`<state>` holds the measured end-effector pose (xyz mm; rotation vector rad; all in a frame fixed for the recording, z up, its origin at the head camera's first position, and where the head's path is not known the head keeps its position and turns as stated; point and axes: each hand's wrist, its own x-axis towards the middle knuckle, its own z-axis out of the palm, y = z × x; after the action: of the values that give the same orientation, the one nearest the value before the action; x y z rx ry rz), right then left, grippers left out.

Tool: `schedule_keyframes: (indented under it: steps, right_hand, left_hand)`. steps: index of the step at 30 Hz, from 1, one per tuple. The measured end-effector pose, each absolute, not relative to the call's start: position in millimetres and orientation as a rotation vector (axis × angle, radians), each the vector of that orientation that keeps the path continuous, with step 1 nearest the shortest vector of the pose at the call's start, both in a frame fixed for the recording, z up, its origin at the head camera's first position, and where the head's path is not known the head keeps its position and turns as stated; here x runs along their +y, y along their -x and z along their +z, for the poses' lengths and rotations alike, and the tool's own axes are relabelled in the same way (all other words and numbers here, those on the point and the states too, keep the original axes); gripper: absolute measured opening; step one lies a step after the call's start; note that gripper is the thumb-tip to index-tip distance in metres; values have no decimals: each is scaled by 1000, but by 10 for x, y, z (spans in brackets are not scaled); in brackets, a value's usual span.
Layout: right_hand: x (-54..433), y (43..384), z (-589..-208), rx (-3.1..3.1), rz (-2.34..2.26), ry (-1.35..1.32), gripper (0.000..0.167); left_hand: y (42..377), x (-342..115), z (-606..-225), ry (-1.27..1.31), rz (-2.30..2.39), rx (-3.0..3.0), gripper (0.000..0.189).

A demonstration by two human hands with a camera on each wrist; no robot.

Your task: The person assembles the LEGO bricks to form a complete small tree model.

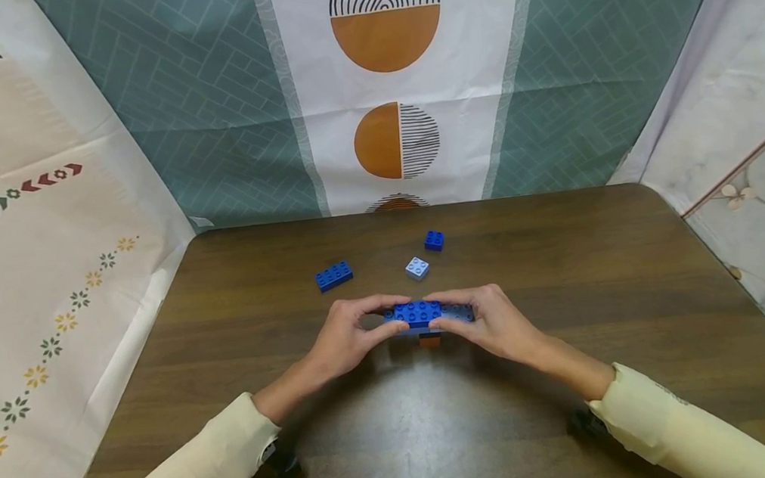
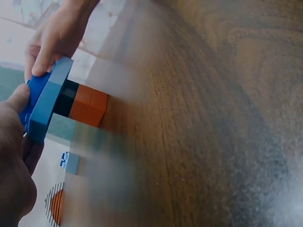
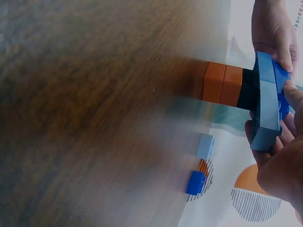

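Note:
A small brick tower stands on the wooden table in front of the person. Its base is two stacked orange bricks (image 3: 215, 82), with a dark brick (image 3: 247, 91) above them. Across the top runs a wide layer of lighter blue bricks (image 3: 266, 109), which overhangs on both sides. On that layer sits a deep blue brick (image 1: 418, 312), over the middle. The left hand (image 1: 348, 337) pinches its left end, thumb at the near side and fingers at the far side. From the other side the right hand (image 1: 501, 325) pinches the right end the same way.
Beyond the tower lie loose bricks: a long blue one (image 1: 334, 275) to the left, a pale blue one (image 1: 417, 268) and a small blue one (image 1: 433, 240). A patterned cloth (image 1: 206, 95) hangs behind the table's (image 1: 595, 251) far edge.

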<state>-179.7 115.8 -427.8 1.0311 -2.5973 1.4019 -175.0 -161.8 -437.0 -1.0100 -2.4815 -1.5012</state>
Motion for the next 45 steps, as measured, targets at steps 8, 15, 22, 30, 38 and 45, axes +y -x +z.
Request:
schedule_keyframes:
  steps: [8,15,22,30,38,45]
  right_hand:
    - [1141,1786,-4285,-2597,1426,-1029,37]
    - [1139,1784,-4245,-2647,1424,-1009,38]
    - [1117,1748,-4136,-2694,1421,-1059,40]
    - [1116,1791,-4129,-2638,1498,-1045,40]
    - [1155,1796,-4110,-2678,1395,-999,39]
    - [1160,1771,-4131,-2676,1446,-974,39]
  left_hand:
    - [1734,-1615,-4422,978,-1519,-2474,32]
    - [1743,-1618,-4456,1001,-1503,-2448,34]
    - [1699,-1651,-4561,1070,-1320,-2511,36]
    - [1753,-1724,-4345,1065,-1075,-2478,37]
    - [1764,-1673,-4209,1075,-980,-2511,36]
    - [1738,-1620,-4290,1066,-1155,-2510,33]
